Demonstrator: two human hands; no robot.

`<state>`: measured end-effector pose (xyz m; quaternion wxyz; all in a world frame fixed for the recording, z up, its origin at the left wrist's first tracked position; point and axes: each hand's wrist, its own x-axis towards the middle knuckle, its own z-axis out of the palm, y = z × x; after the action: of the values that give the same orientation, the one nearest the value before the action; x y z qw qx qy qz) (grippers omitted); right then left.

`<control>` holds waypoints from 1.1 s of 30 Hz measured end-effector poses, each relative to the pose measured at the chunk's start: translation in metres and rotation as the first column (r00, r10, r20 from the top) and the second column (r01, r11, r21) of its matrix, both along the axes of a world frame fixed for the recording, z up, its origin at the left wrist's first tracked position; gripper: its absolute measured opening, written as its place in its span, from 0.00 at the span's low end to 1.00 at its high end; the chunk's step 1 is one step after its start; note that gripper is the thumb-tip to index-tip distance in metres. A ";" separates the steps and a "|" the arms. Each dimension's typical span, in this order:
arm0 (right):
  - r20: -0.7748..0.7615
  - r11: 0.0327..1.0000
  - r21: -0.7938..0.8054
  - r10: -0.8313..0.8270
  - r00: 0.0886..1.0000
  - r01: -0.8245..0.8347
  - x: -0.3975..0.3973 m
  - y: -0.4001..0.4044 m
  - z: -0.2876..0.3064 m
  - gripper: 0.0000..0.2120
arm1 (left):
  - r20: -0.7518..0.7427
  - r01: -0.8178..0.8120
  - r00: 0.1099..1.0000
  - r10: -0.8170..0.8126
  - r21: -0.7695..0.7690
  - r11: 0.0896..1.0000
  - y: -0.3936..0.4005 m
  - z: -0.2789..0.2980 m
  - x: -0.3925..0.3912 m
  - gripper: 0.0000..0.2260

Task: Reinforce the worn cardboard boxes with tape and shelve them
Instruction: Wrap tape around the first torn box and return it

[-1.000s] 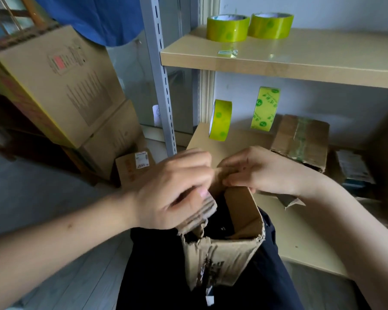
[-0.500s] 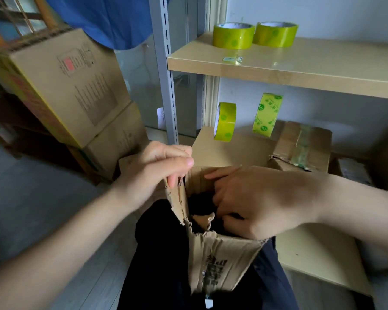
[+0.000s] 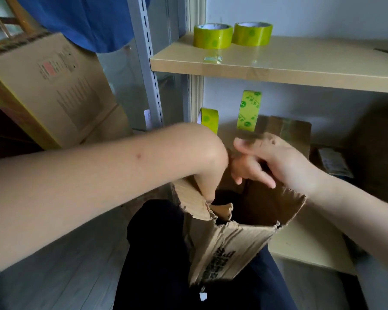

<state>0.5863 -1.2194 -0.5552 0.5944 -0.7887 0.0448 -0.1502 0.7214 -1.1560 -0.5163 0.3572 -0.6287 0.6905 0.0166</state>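
A torn cardboard box (image 3: 231,240) rests open on the person's lap, the left hand (image 3: 207,175) reaching inside with its grip hidden, the right hand (image 3: 271,162) loosely curled above, empty; reshaping seems underway, so taping needs a green roll (image 3: 212,36) next.

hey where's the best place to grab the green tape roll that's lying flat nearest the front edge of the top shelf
Take the yellow-green tape roll lying flat on the light wooden upper shelf across its outer band, coming from above and the front. Its open core faces up, so a thumb can probably hook inside it. The second yellow-green roll stands close against its right, so avoid that side.
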 end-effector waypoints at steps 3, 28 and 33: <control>-0.253 0.659 -0.748 -0.171 0.952 -0.081 -0.012 0.001 0.012 0.32 | 0.045 -0.056 0.998 0.054 0.047 0.997 -0.014 -0.031 -0.013 0.23; -0.574 0.778 -0.574 -0.161 0.803 -0.254 0.003 0.006 0.008 0.13 | -0.923 -0.363 0.381 0.058 -0.092 0.927 0.009 -0.060 0.055 0.21; -0.092 0.714 -0.597 -0.514 0.853 0.366 -0.023 -0.008 0.003 0.06 | -0.876 -0.366 0.434 -0.209 -0.383 0.848 0.026 -0.069 0.054 0.13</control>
<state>0.5630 -1.2272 -0.5524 0.2727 -0.9054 0.2616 -0.1935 0.7753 -1.1301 -0.5852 -0.2508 -0.6261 0.7169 0.1766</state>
